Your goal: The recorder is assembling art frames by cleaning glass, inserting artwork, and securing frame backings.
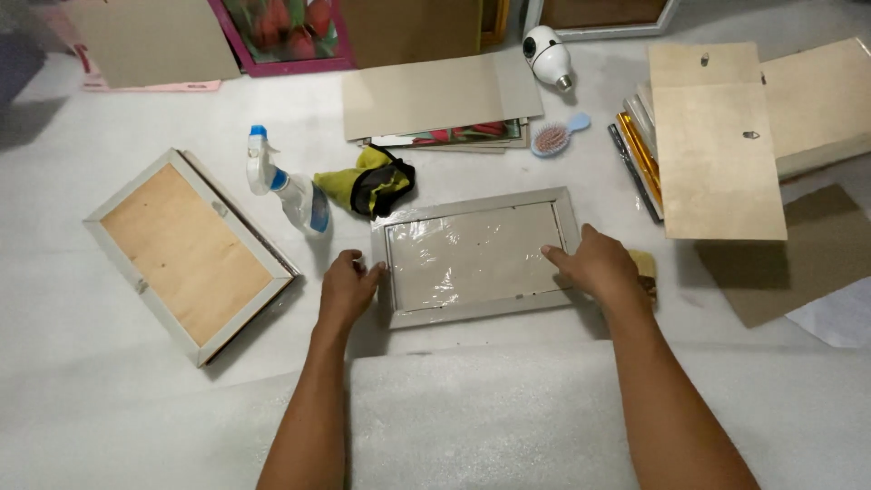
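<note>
Far left: wooden-backed frame (pixel 186 254) lying face down. Next: spray bottle (pixel 288 186), yellow-black cloth (pixel 376 181). Centre: grey picture frame (pixel 476 256) flat on white foam sheet (pixel 490 408), plastic film inside. Left hand (pixel 347 289) pressing left edge, right hand (pixel 599 265) pressing right edge; neither closed around it. Right: stacked backing boards (pixel 717 145).

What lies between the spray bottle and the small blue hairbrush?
In the head view, a crumpled yellow-and-black cloth lies between the spray bottle and the hairbrush.
</note>
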